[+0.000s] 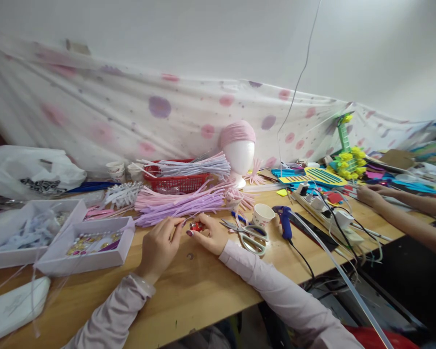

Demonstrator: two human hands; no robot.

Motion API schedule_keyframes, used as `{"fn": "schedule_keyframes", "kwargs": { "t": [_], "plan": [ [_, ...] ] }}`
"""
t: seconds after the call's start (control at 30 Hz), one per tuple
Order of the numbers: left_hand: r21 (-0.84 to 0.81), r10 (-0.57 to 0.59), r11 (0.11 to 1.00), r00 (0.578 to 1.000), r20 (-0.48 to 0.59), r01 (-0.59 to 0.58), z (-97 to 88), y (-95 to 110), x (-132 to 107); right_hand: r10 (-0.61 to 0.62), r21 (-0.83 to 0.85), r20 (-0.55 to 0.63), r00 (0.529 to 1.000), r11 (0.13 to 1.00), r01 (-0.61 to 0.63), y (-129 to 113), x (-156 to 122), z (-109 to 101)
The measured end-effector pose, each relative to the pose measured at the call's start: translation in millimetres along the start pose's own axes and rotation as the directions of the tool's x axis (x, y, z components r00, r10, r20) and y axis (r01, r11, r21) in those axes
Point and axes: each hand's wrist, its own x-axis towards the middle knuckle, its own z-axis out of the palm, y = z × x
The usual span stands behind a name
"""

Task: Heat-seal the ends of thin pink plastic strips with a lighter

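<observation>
My left hand (160, 246) is over the front of the table with thumb and fingers pinched together. What it pinches is too small to make out. Close beside it, my right hand (211, 235) has its fingers closed around a small shiny red-and-silver piece (195, 226), whose kind I cannot tell. Just behind both hands lies a bundle of purple pipe cleaners (179, 209), with pink pipe cleaners (156, 196) next to it. Scissors (252, 238) with pale handles rest to the right of my right hand.
Left stand white boxes (90, 259) of beads and pale pieces, and a white device (16, 308). A red basket (178, 183), foam head (244, 156) and paper cup (263, 214) are behind. Right are a blue glue gun (285, 223), power strip (325, 218) and another person's arms (399, 213).
</observation>
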Motion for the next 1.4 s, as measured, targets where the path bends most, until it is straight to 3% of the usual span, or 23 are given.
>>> {"fn": "schedule_keyframes", "kwargs": {
  "t": [0.3,0.53,0.7,0.9,1.1,1.27,1.4],
  "plan": [
    [-0.025,0.001,1.000,1.000,0.014,-0.001,0.4,0.2,-0.8,0.010,0.064,0.010,1.000,0.998,-0.011,-0.3,0.4,2.4],
    [-0.066,-0.059,0.996,0.997,0.048,0.062,0.9,-0.7,0.8,0.181,0.304,-0.051,0.982,0.939,-0.158,10.9,4.8,6.2],
    [-0.086,-0.124,0.988,0.990,0.069,0.130,1.2,1.1,3.3,0.272,0.536,-0.061,0.961,0.821,-0.198,16.7,9.5,9.8],
    [-0.142,-0.125,0.977,0.967,0.224,0.159,3.9,7.6,4.9,0.456,0.759,0.053,0.888,0.560,-0.333,10.2,9.6,16.3],
    [-0.159,-0.145,0.966,0.940,0.310,0.202,6.4,6.5,4.0,0.508,0.822,0.026,0.861,0.479,-0.307,8.4,11.6,15.9],
    [-0.162,-0.167,0.962,0.945,0.282,0.218,6.1,2.4,4.3,0.529,0.888,0.002,0.849,0.390,-0.245,10.4,17.6,2.0],
    [-0.151,-0.186,0.963,0.956,0.228,0.223,6.9,-1.1,4.4,0.568,0.907,0.137,0.812,0.258,-0.334,12.5,18.4,-4.9]
  ]
}}
